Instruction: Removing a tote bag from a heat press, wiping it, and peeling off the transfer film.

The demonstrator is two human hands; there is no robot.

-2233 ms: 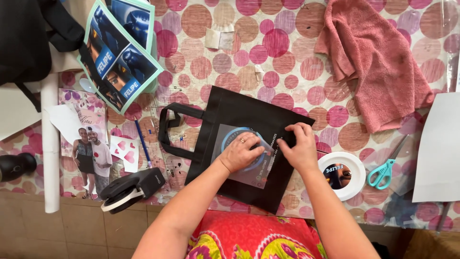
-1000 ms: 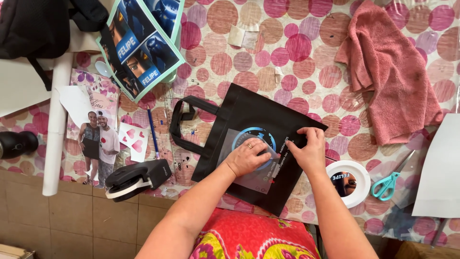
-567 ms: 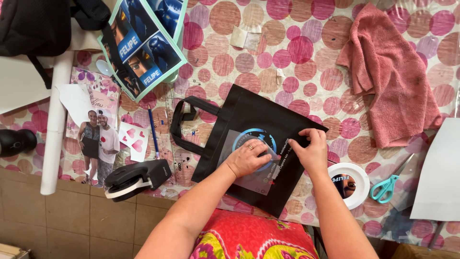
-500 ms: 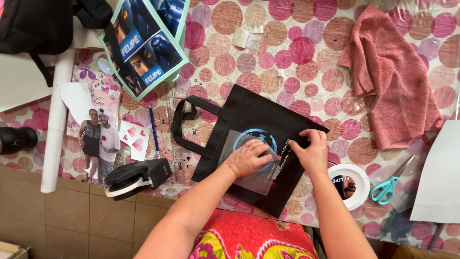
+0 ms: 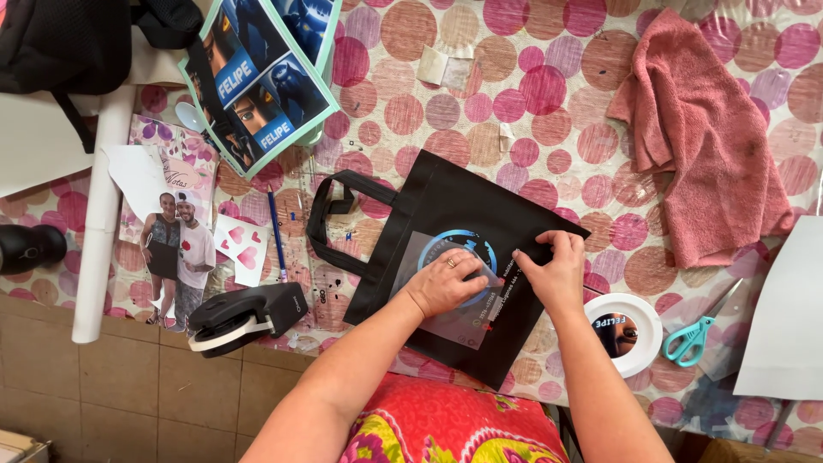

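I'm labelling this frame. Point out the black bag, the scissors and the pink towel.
black bag (image 5: pixel 446 201), head view, bare upper panel.
scissors (image 5: pixel 690 339), head view, teal handles.
pink towel (image 5: pixel 703 146), head view, middle.

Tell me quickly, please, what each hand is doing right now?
Left hand: pressing flat on the clear film lying on the black bag, gripping nothing.
Right hand: fingertips pinching the film's edge on the bag.

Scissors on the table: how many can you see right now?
1. The teal-handled scissors lie at the table's right side, beside the white round dish, right of the right hand. Others may be hidden under the pink towel.
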